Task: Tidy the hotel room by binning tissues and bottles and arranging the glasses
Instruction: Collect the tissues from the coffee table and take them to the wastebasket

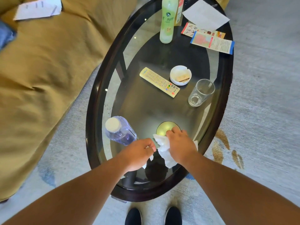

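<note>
Looking down from head height: two dark shoes (133, 216) stand on grey carpet at the near end of an oval glass bench (92, 111). Both bare arms reach over that near end. The left grip (138, 154) is curled, pinching a small tissue scrap (148, 162). Just beside it, the right grip (180, 145) closes its fingers on a crumpled tissue (165, 151) lying on the glass. To the left stands a clear water bottle (119, 131) with a white cap. Farther on sit an empty glass (200, 93) at the right, a remote (159, 82) and a white ashtray (180, 75). At the far end are a green bottle (167, 21), leaflets (212, 43) and white paper (205, 14). A tan sofa (48, 62) fills the left.
</note>
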A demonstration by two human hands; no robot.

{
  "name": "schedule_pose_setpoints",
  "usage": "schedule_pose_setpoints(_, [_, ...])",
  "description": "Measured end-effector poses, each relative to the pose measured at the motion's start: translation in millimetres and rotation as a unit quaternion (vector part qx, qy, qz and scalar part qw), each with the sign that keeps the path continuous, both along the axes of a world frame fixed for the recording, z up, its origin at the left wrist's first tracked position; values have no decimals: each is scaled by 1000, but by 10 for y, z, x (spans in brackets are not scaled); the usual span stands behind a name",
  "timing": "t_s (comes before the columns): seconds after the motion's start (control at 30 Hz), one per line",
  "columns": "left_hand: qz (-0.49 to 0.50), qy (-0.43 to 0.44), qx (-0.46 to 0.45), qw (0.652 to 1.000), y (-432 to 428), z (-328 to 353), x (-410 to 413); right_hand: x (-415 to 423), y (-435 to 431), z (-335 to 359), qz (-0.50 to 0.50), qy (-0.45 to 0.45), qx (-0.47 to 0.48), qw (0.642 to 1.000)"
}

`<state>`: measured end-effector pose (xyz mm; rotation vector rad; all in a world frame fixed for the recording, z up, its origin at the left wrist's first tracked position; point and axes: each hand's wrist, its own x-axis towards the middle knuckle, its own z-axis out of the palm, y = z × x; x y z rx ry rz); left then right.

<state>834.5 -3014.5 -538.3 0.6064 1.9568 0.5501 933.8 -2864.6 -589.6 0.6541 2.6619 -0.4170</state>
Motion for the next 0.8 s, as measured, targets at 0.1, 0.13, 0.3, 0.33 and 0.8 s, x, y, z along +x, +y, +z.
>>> schedule_pose_setpoints(0.1, [-6,3,1,1000,19,25,18,66,-35,67,-60,16,-63,996])
schedule_pose_setpoints(0.13, [-7,4,2,1000,32,49,28,91,-37,113,-89,29,-80,992])
schedule_pose_setpoints(0.3, [4,27,28,999,123,334,80,195,-3,461,-133,108,-113,979])
schedule_pose_setpoints(0.33, [-1,38,36,999,147,425,85,203,22,564,-129,110,-121,978])
schedule_pose_setpoints(0.8, [-48,98,165,980,484,2213,175,505,234,2736,-260,152,-238,923])
